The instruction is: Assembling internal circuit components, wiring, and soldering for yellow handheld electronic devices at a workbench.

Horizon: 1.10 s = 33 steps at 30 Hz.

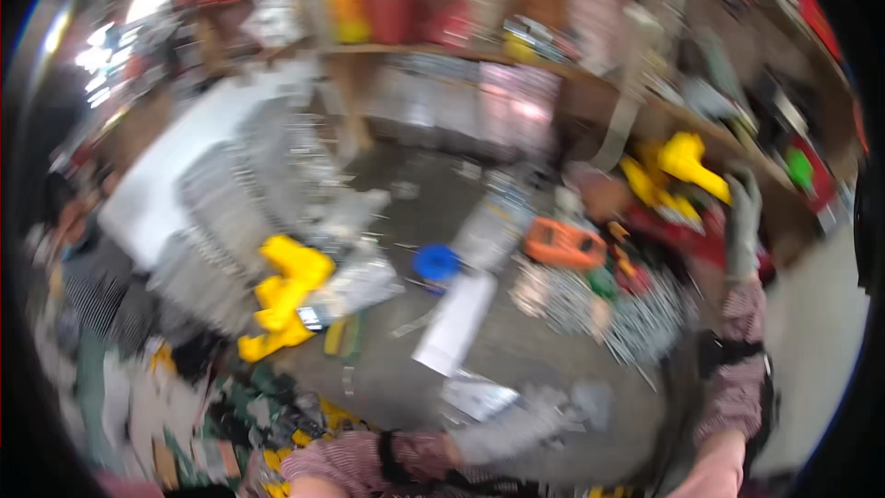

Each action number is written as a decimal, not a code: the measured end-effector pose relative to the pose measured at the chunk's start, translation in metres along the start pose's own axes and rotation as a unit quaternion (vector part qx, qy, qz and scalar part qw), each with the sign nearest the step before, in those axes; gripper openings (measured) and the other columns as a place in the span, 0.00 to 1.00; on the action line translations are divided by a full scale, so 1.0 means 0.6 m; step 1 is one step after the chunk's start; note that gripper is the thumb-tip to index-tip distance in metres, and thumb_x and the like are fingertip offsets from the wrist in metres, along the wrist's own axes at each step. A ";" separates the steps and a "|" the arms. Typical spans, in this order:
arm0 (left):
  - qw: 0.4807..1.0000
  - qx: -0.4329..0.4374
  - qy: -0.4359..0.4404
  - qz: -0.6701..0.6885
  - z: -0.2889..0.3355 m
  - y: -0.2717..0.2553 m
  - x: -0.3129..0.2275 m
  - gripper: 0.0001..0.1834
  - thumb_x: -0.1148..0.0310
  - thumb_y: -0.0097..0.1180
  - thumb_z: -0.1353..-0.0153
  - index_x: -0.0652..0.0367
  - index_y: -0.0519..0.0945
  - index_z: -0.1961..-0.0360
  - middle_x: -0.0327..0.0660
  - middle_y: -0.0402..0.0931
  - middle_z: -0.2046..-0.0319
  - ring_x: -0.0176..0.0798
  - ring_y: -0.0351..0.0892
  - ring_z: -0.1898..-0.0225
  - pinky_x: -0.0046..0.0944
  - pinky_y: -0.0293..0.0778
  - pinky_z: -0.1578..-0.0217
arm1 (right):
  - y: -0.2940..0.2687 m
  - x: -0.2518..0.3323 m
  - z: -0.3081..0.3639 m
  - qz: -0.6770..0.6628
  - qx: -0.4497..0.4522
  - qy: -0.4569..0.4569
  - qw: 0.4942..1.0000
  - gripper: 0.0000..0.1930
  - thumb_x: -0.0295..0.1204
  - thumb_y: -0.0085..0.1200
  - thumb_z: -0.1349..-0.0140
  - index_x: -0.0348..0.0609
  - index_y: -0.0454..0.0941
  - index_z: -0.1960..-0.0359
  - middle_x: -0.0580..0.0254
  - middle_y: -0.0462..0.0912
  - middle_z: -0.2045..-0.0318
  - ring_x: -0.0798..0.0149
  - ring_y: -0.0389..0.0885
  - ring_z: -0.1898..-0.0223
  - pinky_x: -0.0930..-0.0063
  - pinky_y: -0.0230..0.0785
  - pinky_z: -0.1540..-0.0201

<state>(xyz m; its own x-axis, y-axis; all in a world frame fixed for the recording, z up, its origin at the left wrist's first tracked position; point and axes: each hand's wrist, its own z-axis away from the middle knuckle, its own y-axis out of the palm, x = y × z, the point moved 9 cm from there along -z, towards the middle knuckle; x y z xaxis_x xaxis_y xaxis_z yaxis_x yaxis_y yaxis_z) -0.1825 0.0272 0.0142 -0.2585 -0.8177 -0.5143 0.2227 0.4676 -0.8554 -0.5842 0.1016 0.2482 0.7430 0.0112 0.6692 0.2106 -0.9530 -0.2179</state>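
Nearest the camera, at the lower edge, your left sleeve [341, 459] leads to your gloved left hand [512, 432], low over the counter [369, 392] beside a clear bag [479, 395]; blur hides its grip, so I cannot tell whether it holds anything. Your right hand [744, 221] is raised at the frame's right, just beside a yellow plastic piece [687, 164] at the upper right; I cannot tell its grip or any contact. The step looks like a reach there; the next move calls for settling your fingers squarely around that piece.
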 end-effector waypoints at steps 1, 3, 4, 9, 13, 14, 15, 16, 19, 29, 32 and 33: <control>1.000 -0.019 -0.009 0.005 0.016 -0.019 -0.004 0.36 0.44 0.62 0.40 0.48 0.72 0.35 0.45 0.71 0.41 0.53 0.69 0.40 0.55 0.68 0.42 | -0.013 0.070 0.054 0.035 -0.001 -0.035 0.999 0.09 0.25 0.50 0.36 0.38 0.77 0.55 0.64 0.78 0.59 0.65 0.75 0.54 0.72 0.67 0.47; 0.997 -0.073 -0.009 -0.020 0.033 -0.045 -0.003 0.37 0.43 0.62 0.41 0.51 0.72 0.35 0.47 0.70 0.41 0.53 0.69 0.39 0.56 0.68 0.42 | -0.064 0.150 0.147 0.132 -0.018 -0.044 0.990 0.08 0.24 0.48 0.36 0.37 0.77 0.58 0.63 0.77 0.61 0.66 0.75 0.56 0.73 0.67 0.50; 0.993 -0.110 -0.021 -0.046 0.044 -0.054 -0.003 0.37 0.43 0.62 0.41 0.53 0.71 0.35 0.49 0.70 0.41 0.53 0.68 0.39 0.56 0.68 0.42 | -0.101 0.151 0.205 0.173 -0.030 -0.012 0.984 0.08 0.24 0.47 0.36 0.37 0.76 0.59 0.62 0.76 0.62 0.67 0.75 0.57 0.72 0.68 0.52; 0.994 -0.096 -0.037 0.037 0.026 -0.055 -0.002 0.42 0.45 0.70 0.46 0.58 0.71 0.37 0.50 0.72 0.42 0.54 0.72 0.41 0.55 0.68 0.40 | -0.080 0.130 0.531 -0.195 -0.069 0.370 0.906 0.08 0.26 0.49 0.38 0.41 0.77 0.60 0.62 0.81 0.67 0.66 0.79 0.66 0.73 0.73 0.59; 0.984 -0.159 -0.033 0.068 0.051 -0.070 -0.007 0.44 0.49 0.78 0.55 0.62 0.73 0.42 0.52 0.76 0.45 0.58 0.76 0.45 0.53 0.69 0.41 | 0.002 0.130 0.645 -0.048 0.117 0.354 0.927 0.08 0.27 0.51 0.35 0.39 0.79 0.58 0.57 0.81 0.61 0.60 0.80 0.56 0.69 0.72 0.50; 0.986 -0.152 -0.031 0.064 0.054 -0.076 -0.011 0.43 0.49 0.79 0.56 0.62 0.75 0.43 0.52 0.75 0.45 0.58 0.76 0.44 0.53 0.70 0.41 | 0.005 0.137 0.650 0.025 0.158 0.325 0.932 0.09 0.30 0.52 0.34 0.40 0.79 0.58 0.55 0.81 0.58 0.57 0.80 0.54 0.65 0.72 0.47; 0.988 -0.146 -0.011 0.046 0.057 -0.085 -0.014 0.37 0.48 0.75 0.50 0.62 0.77 0.46 0.51 0.74 0.44 0.56 0.74 0.42 0.52 0.69 0.40 | -0.002 0.139 0.635 0.023 0.158 0.320 0.934 0.09 0.30 0.52 0.34 0.40 0.79 0.58 0.55 0.81 0.58 0.57 0.80 0.54 0.65 0.72 0.47; 0.988 -0.145 -0.015 0.045 0.049 -0.098 -0.015 0.37 0.48 0.75 0.50 0.62 0.77 0.46 0.51 0.74 0.44 0.56 0.74 0.42 0.52 0.69 0.40 | 0.003 0.160 0.613 0.144 0.248 0.220 0.932 0.09 0.31 0.54 0.34 0.40 0.79 0.57 0.53 0.79 0.54 0.53 0.78 0.50 0.63 0.71 0.45; 0.992 -0.062 0.042 -0.104 -0.046 -0.137 -0.033 0.20 0.57 0.61 0.36 0.61 0.78 0.50 0.49 0.75 0.48 0.53 0.72 0.42 0.50 0.69 0.41 | -0.015 0.170 0.538 0.351 0.285 0.101 0.886 0.15 0.32 0.58 0.37 0.42 0.78 0.50 0.47 0.75 0.47 0.44 0.74 0.44 0.55 0.69 0.41; 0.866 -0.115 0.189 -0.448 -0.233 -0.081 -0.017 0.07 0.70 0.53 0.44 0.58 0.83 0.68 0.45 0.81 0.66 0.43 0.83 0.61 0.41 0.78 0.57 | -0.012 0.081 0.529 0.300 0.231 0.161 0.912 0.12 0.27 0.54 0.36 0.36 0.76 0.53 0.38 0.81 0.59 0.37 0.81 0.56 0.50 0.74 0.52; 0.958 -0.098 0.090 -0.256 -0.232 -0.125 0.013 0.12 0.70 0.60 0.46 0.62 0.79 0.60 0.49 0.81 0.65 0.55 0.82 0.60 0.48 0.78 0.57 | -0.019 0.128 0.572 0.254 0.232 0.188 0.920 0.11 0.29 0.55 0.35 0.36 0.77 0.54 0.39 0.80 0.59 0.38 0.80 0.56 0.50 0.73 0.53; 0.986 -0.069 0.002 -0.154 -0.226 -0.139 0.011 0.16 0.69 0.60 0.44 0.61 0.76 0.55 0.52 0.81 0.62 0.60 0.82 0.58 0.52 0.79 0.57 | -0.025 0.152 0.567 0.224 0.215 0.197 0.930 0.11 0.29 0.55 0.35 0.36 0.77 0.55 0.40 0.80 0.60 0.39 0.80 0.57 0.51 0.73 0.53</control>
<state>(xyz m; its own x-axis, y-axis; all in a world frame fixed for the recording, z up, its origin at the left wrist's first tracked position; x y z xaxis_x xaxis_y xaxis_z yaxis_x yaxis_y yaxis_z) -0.3302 0.0284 0.0738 -0.2979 -0.9267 -0.2290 0.0024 0.2392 -0.9710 -0.3033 0.2199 0.0707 0.5453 -0.5500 0.6326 0.2334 -0.6252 -0.7447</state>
